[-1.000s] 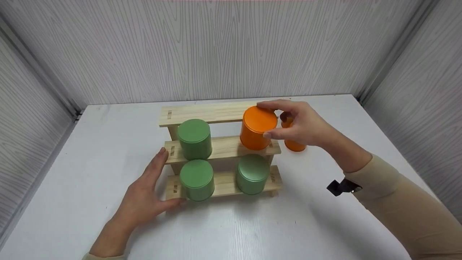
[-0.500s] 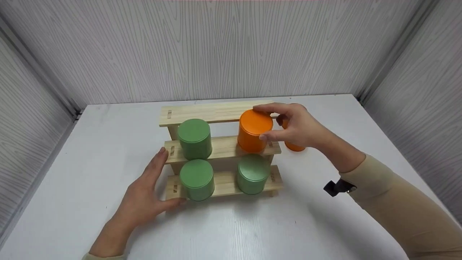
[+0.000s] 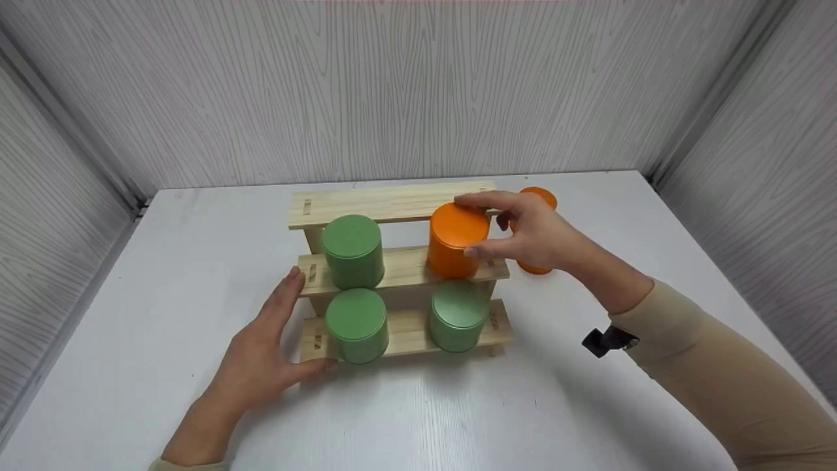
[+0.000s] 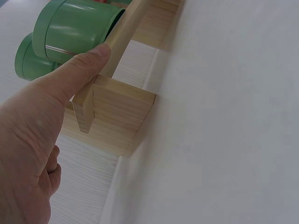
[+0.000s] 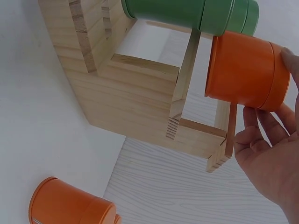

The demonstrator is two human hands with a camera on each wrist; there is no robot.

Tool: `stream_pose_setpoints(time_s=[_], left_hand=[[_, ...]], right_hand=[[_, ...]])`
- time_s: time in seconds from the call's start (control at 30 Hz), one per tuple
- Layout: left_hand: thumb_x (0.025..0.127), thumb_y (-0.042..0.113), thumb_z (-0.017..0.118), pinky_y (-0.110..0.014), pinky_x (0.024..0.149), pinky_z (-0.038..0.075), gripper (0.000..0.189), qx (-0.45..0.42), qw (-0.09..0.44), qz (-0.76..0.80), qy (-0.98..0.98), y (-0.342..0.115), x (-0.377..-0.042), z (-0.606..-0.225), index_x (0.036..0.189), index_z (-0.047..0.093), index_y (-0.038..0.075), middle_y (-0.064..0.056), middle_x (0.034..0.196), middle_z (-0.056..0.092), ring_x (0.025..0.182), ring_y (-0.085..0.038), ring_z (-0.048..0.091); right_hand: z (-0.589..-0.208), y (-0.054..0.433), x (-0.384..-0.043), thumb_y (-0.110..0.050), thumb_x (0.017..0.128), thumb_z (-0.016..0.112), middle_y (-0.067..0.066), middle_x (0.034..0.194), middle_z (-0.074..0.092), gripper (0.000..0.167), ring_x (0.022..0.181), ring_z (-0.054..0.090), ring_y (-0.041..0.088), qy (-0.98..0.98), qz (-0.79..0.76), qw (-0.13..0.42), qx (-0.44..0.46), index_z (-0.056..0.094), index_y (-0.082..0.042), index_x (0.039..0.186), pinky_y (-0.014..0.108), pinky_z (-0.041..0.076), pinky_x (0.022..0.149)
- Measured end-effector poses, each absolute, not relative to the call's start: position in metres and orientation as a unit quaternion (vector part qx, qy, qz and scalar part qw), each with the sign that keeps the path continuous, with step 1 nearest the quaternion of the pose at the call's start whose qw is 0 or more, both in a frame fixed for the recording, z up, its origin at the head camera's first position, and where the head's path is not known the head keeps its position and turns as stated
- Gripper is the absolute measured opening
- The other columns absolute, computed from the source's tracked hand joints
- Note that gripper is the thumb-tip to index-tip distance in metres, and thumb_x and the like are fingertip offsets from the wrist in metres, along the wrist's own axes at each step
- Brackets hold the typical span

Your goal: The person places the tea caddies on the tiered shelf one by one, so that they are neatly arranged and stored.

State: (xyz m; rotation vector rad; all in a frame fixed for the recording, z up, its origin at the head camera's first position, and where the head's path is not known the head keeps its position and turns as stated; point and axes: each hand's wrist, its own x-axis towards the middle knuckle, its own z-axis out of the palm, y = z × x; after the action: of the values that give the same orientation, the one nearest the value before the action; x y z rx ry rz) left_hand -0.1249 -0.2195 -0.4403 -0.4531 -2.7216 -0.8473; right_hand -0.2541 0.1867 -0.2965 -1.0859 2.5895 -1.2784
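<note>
My right hand (image 3: 543, 229) grips an orange lidded canister (image 3: 458, 241) by its top, thumb in front and fingers behind. In the right wrist view, a gap shows between the canister's base and the middle shelf under it. My left hand (image 3: 252, 360) holds the left end of the three-tier wooden rack (image 3: 392, 206), thumb on the bottom shelf's front edge and fingertips by the middle shelf. Green canisters stand on the rack: one on the middle shelf's left (image 3: 353, 252), one at bottom left (image 3: 357, 326), one at bottom right (image 3: 460, 315).
More orange canister surface (image 3: 539, 196) shows on the table right of the rack, partly behind my right hand; the right wrist view has an orange canister (image 5: 70, 203) there too. The white table (image 3: 418, 418) is enclosed by pale wood-grain walls (image 3: 392, 91).
My right hand has moved the orange canister a little left and toward me, over the middle shelf's right part. The left hand and green canisters have stayed in place.
</note>
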Motion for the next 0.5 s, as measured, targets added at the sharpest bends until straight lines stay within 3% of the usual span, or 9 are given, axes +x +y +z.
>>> stream_pose_setpoints(time_s=[0.5], left_hand=[[0.070,0.047,0.100,-0.055,0.120,0.040,0.137,-0.161,0.134,-0.291,-0.934,-0.2199,-0.1263,-0.4421,0.173,0.011,0.027,0.006,0.178,0.014,0.160,-0.027,0.025]], right_hand=[[-0.3037,0.1826,-0.2554,-0.020,0.085,0.092,-0.005,0.134,0.071,0.064,0.106,0.058,0.017,0.841,-0.403,0.015,-0.361,0.068,-0.014,0.144,0.031,0.045,0.083]])
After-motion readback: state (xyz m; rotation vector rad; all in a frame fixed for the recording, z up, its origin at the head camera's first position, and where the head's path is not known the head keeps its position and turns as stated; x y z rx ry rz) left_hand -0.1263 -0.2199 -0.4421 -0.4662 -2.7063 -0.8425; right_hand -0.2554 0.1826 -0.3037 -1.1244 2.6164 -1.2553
